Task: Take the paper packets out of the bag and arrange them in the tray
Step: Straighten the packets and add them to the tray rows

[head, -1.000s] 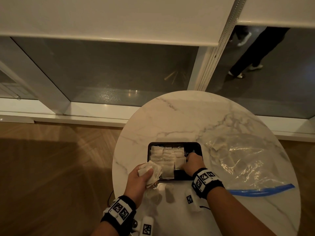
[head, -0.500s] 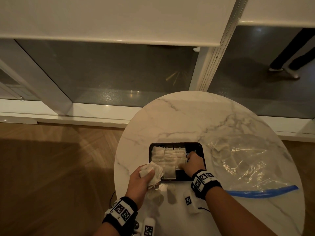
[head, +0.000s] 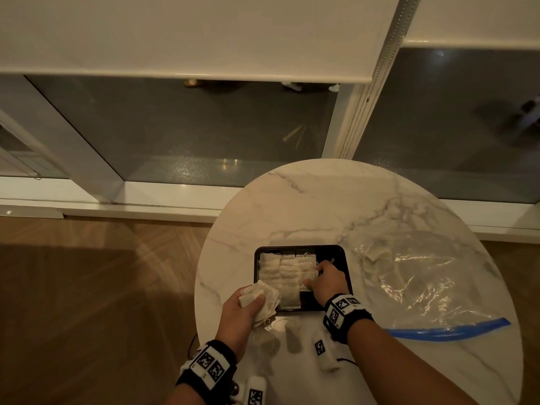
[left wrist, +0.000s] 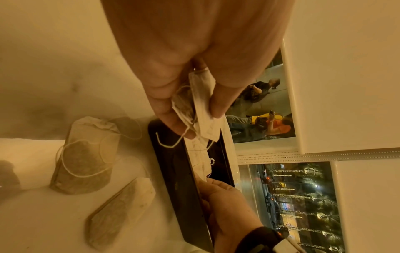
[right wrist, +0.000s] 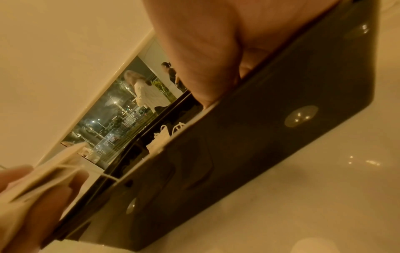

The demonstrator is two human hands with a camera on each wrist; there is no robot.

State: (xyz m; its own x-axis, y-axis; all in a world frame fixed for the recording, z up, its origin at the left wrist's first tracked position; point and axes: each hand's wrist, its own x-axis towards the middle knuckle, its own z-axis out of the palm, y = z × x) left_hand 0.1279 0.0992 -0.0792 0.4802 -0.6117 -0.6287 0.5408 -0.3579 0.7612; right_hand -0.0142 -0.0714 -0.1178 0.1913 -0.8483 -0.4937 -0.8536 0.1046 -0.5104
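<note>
1. The left hand (head: 238, 312) grips a small bunch of packets (head: 261, 301) between thumb and curled fingers, at the tray's near-left corner; their strings (left wrist: 166, 143) dangle over the rim.
2. The right hand (head: 327, 283) reaches into the tray (head: 346, 258), fingers bent down onto the right column of packets. Whether it pinches one or only presses them I cannot tell.
3. Laid packets (head: 287, 271) fill the left and middle of the tray in overlapping columns; the right strip is bare black.
4. Two loose packets (left wrist: 83, 159) lie on the table (head: 306, 206) just near the tray, and the bag (head: 423, 285) lies right of it with a few pale packets inside.
5. Risks, as I judge them:
   - Dangling strings could snag on laid packets or the rim and drag a row askew.
   - The left hand's bunch is loosely fanned; one could slip onto the table.
   - Pressing in the right column may push the shingled rows out of line or shift the light tray.
6. Orientation: laid packets lie flat, long axis running near to far, overlapping along the column. The nearest middle one rides up on the near rim. The held bunch is tilted, pointing far-right.
</note>
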